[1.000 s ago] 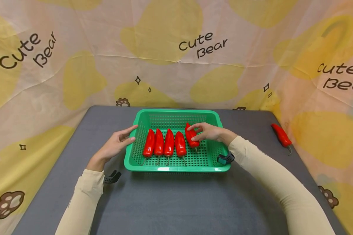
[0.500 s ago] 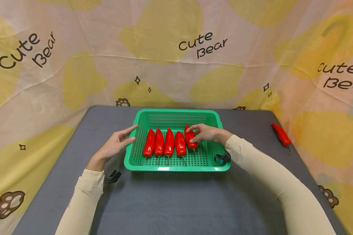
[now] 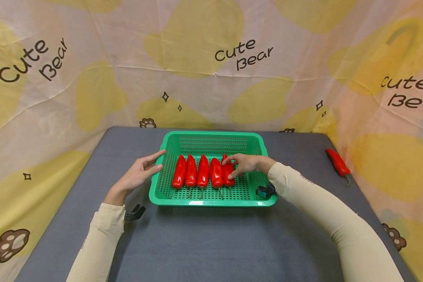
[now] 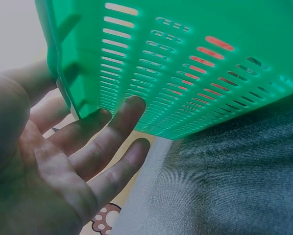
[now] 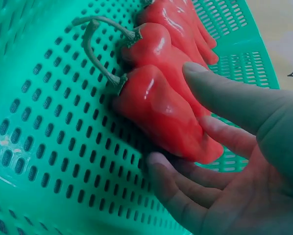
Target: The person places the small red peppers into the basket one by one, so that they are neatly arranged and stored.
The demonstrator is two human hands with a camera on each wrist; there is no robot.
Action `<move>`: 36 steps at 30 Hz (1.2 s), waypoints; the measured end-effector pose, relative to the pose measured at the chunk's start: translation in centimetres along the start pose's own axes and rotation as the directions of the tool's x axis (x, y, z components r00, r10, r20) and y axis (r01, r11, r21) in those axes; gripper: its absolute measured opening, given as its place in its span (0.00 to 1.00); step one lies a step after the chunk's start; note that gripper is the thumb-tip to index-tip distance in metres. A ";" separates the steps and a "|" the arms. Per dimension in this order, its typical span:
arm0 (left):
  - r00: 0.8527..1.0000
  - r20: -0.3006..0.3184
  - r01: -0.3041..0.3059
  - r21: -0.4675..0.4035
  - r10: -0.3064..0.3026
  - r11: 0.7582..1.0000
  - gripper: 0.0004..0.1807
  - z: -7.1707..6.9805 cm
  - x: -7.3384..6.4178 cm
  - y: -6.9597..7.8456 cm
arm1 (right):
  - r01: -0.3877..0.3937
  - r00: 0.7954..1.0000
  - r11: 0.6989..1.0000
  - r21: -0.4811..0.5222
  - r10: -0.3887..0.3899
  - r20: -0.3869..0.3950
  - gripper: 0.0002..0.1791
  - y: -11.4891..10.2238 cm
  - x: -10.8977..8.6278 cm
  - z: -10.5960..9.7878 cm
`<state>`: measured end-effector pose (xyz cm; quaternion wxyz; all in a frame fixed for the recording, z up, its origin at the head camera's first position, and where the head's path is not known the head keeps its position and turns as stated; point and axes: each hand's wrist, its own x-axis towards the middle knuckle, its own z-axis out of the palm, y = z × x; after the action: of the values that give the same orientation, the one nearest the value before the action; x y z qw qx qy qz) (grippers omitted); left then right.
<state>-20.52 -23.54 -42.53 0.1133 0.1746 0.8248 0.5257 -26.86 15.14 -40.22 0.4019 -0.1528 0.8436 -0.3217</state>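
A green plastic basket (image 3: 215, 203) holds several long red peppers (image 3: 179, 172), lying side by side with their stems toward the near side. My right hand (image 3: 248, 163) reaches in over the rightmost red pepper (image 5: 158, 110). In the right wrist view, its thumb lies over the upper side and its bent fingers sit around the lower side and tip, a loose hold. At the basket's left end is my left hand (image 3: 137, 174), fingers spread against the outer wall. The left wrist view shows its fingers (image 4: 112, 132) extended beside the slotted wall (image 4: 151, 73).
One more red pepper (image 3: 337, 162) lies on the grey table (image 3: 211, 243) near its right edge. Printed cloth (image 3: 197, 47) hangs behind the table and along both sides. A dark strap (image 3: 266, 191) sits at the right wrist.
My right hand has moved the rightmost pepper left and nearer, so it now lies close beside its neighbour, turned more parallel to the row. My left hand has stayed in place.
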 end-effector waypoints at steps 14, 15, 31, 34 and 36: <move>1.000 0.002 0.003 0.013 -0.003 1.000 0.32 0.1 -0.2 0.1 | 0.006 1.000 1.000 -0.006 -0.006 -0.018 0.38 0.1 -0.6 -0.5; 1.000 0.002 0.001 0.011 -0.001 1.000 0.32 0.1 -0.2 0.1 | 0.006 1.000 1.000 -0.008 -0.007 -0.026 0.39 0.1 -0.7 -0.6; 1.000 0.004 0.011 0.008 -0.011 1.000 0.32 0.0 -0.1 0.0 | 0.175 0.980 0.976 0.126 -0.161 -0.116 0.40 -0.5 -3.9 -3.7; 1.000 0.005 0.012 0.009 -0.012 1.000 0.32 0.0 -0.1 0.0 | 0.208 0.973 0.968 0.142 -0.190 -0.130 0.38 -0.3 -4.6 -4.2; 1.000 0.005 0.014 0.006 -0.014 1.000 0.33 0.0 -0.1 0.1 | 0.222 0.969 0.961 0.162 -0.199 -0.149 0.37 -0.1 -5.0 -4.5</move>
<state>-20.41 -23.56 -42.47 0.1186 0.1705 0.8273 0.5219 -27.23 19.56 -35.18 0.3210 -0.1841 0.8150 -0.4458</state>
